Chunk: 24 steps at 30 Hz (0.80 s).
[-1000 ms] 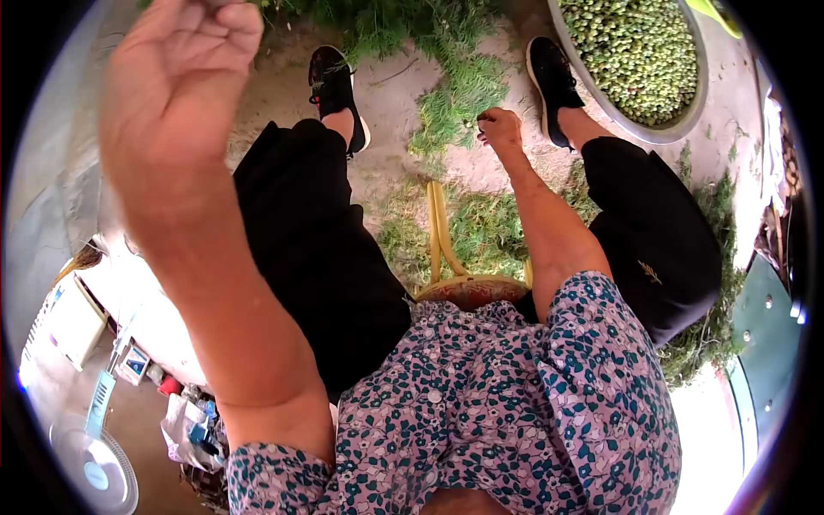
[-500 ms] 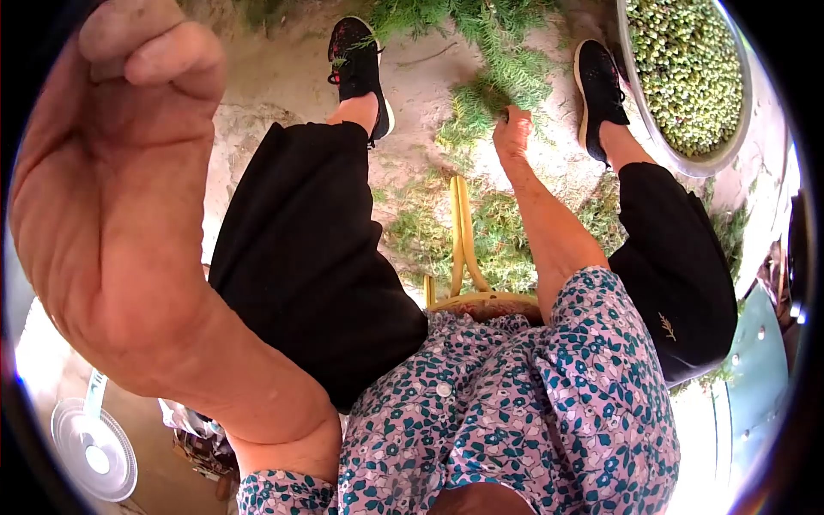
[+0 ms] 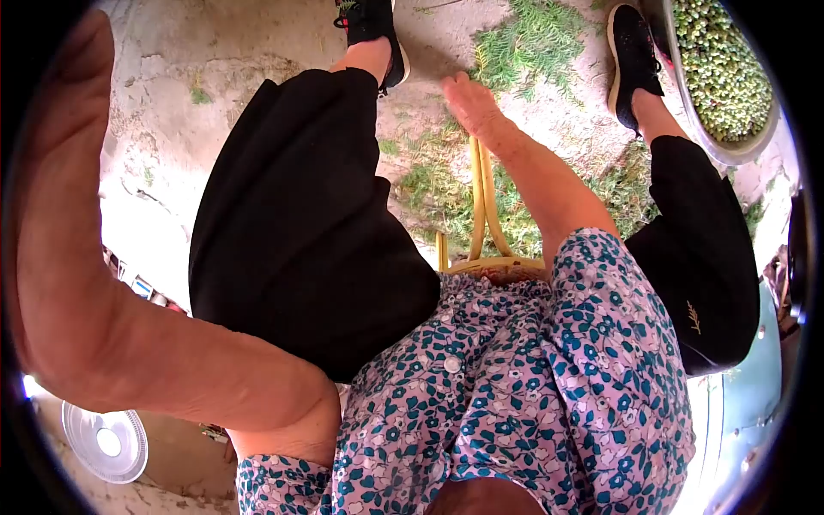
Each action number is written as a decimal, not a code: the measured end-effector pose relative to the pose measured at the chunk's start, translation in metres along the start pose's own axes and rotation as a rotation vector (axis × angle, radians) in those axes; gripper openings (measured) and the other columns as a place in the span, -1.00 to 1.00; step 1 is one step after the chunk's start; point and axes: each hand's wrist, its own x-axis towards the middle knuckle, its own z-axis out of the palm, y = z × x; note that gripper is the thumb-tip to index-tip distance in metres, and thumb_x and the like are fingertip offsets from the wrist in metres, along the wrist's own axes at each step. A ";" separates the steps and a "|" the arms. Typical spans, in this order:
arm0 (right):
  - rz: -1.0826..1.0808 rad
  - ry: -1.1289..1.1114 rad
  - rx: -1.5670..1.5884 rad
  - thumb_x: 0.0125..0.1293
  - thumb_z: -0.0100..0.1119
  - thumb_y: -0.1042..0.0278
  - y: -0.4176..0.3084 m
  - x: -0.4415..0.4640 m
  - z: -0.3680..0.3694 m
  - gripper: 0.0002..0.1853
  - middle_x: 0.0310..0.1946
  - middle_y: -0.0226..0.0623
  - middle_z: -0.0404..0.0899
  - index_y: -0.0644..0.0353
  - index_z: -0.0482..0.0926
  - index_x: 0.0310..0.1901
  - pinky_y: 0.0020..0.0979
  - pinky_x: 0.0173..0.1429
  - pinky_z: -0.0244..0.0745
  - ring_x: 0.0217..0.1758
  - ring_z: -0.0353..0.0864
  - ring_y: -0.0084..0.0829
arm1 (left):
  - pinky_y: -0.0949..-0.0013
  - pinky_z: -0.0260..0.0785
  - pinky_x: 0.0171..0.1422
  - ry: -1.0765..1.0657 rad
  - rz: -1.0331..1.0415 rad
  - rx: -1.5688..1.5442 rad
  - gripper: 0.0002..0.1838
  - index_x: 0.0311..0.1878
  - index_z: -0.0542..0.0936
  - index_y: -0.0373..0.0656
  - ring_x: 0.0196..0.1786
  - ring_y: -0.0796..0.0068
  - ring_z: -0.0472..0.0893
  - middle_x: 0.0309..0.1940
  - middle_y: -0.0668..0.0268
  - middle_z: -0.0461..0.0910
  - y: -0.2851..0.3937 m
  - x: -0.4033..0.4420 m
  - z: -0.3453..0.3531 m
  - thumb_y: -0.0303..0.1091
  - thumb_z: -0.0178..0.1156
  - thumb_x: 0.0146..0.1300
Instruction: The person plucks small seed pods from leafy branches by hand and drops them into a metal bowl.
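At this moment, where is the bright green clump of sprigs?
In the head view, the clump lies on the ground at the top, right of centre, between the black shoes, near the right hand.

The feathery green sprigs (image 3: 532,50) lie flat in a loose, overlapping patch on the pale floor (image 3: 275,43), just left of the right shoe (image 3: 633,64); their fine, fern-like leaflets are bright green and point in several directions. Smaller, yellower scraps of foliage (image 3: 515,210) are strewn unevenly nearer the person. Past the right shoe stands a grey metal basin (image 3: 734,154) with a curved rim, cut off by the top of the view. Inside it, small, round green berries (image 3: 723,77) form a dense layer.
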 end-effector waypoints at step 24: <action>0.051 0.520 1.694 0.24 0.08 0.20 -0.095 0.008 -0.322 -0.78 -0.58 -0.47 0.47 0.19 0.50 -0.24 -0.62 -0.57 0.26 -0.62 0.40 -0.64 | 0.55 0.36 -0.30 -0.124 0.312 1.055 -0.81 -0.22 0.48 -0.40 -0.39 0.59 0.51 -0.44 0.29 0.53 -0.087 0.060 0.018 -0.54 0.14 0.08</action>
